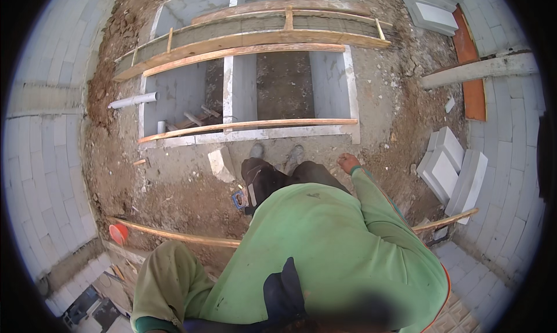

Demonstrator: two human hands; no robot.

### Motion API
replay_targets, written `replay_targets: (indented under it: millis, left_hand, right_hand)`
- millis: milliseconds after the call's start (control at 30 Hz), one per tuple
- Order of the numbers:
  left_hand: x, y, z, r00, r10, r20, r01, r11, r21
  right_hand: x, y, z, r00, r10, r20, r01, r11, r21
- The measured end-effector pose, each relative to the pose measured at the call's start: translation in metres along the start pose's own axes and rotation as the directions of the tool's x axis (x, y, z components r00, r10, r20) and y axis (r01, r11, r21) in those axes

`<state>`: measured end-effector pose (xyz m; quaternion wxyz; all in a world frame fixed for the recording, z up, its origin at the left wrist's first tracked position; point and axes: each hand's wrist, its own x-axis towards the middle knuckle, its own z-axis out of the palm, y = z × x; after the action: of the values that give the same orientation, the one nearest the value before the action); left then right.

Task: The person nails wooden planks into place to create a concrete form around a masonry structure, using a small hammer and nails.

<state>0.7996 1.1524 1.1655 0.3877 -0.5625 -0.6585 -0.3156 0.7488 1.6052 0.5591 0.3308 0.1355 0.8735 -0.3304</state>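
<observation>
"What are the hands doing?"

"The right hand [348, 162] hangs low beside the thigh, out of a green sleeve [377, 205]. The fingers look loosely curled, but it's too small to tell whether they're pinching anything. I can't see the left hand. That arm runs off at the lower edge."

"What's closest to the right hand?"

"A long wooden batten [249, 124]. It lies along the near edge of the block-lined pit [351, 89], and its right end is near the hand but not touching it. The shoes [275, 153] stand on bare dirt just short of that edge."

"And around that?"

"A single pale block [220, 162] lies on the dirt just left of the shoes, and a small blue thing [239, 199] sits at the hip. Well to the right of the hand, a heap of grey blocks [449, 170] leans by the block wall [510, 176]. A thin plank [174, 235] crosses behind the legs, with an orange object [118, 233] at its left end."

"Farther out?"

"A white pipe [134, 99] pokes in at the pit's left edge. Plank formwork [249, 40] spans its far edge."
</observation>
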Motion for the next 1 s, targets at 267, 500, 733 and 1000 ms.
replay_targets:
  millis: [267, 500, 733, 1000]
  left_hand:
    - [-0.015, 0.013, -0.004, 1.0, -0.005, -0.026, 0.006, 0.999, 0.043]
    - [-0.14, -0.025, 0.022, 0.559, -0.797, -0.227, 0.61, 0.581, -0.539]
    - [-0.406, 0.058, 0.209, -0.654, -0.746, 0.124, 0.729, -0.666, -0.159]
    - [-0.463, 0.188, 0.259, -0.978, -0.195, 0.07, 0.152, -0.904, -0.399]
  right_hand:
    - [0.003, 0.012, -0.001, 0.999, 0.009, 0.048, -0.011, 0.999, 0.046]
    - [-0.02, -0.022, -0.009, 0.985, 0.113, 0.133, -0.128, 0.986, 0.107]
    - [-0.037, 0.023, -0.026, 0.986, 0.136, 0.096, -0.141, 0.989, 0.038]
    - [-0.01, 0.009, -0.047, 0.974, 0.162, 0.156, -0.179, 0.978, 0.103]
